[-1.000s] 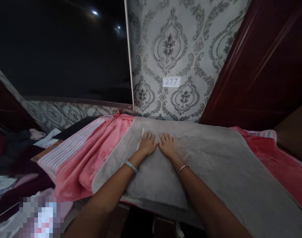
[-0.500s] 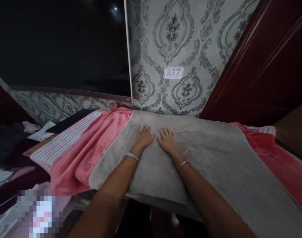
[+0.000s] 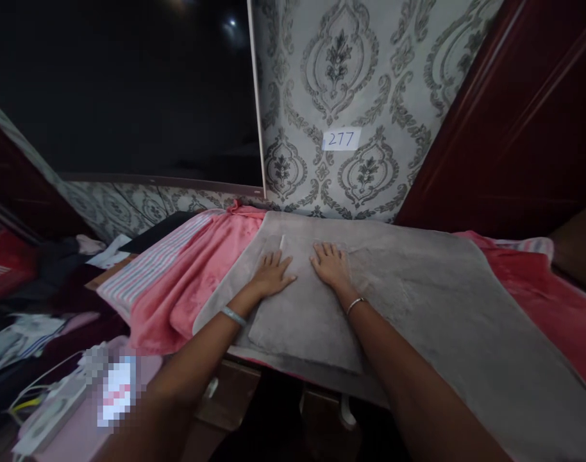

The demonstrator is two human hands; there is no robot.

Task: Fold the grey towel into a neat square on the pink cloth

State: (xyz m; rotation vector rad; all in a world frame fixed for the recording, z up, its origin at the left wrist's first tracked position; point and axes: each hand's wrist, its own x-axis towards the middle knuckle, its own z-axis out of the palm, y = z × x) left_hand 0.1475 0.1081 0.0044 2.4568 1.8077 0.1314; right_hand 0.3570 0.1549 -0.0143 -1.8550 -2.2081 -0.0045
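A grey plush cover [image 3: 437, 308] lies spread over the table. On it rests a folded grey piece of cloth [image 3: 305, 327], hard to tell apart from the cover in colour. My left hand [image 3: 272, 274] lies flat on the folded piece's left part, fingers spread and thumb pointing right. Near its far right edge, my right hand [image 3: 330, 264] is pressed flat with the fingers stretched away from me. Neither hand grips anything. A small pale strip shows at the folded piece's far edge, above my left fingers.
Left of the cover are a pink blanket [image 3: 206, 279] and striped fabric [image 3: 161, 256]. Red fabric [image 3: 519, 276] hangs at the right. Behind stand a large television [image 3: 129, 90] and a patterned wall with a paper label [image 3: 341, 138]. A power strip [image 3: 57, 404] lies at lower left.
My left hand has slid left and slightly toward me across the folded cloth. My right hand stays nearly in place. The view has shifted slightly left.
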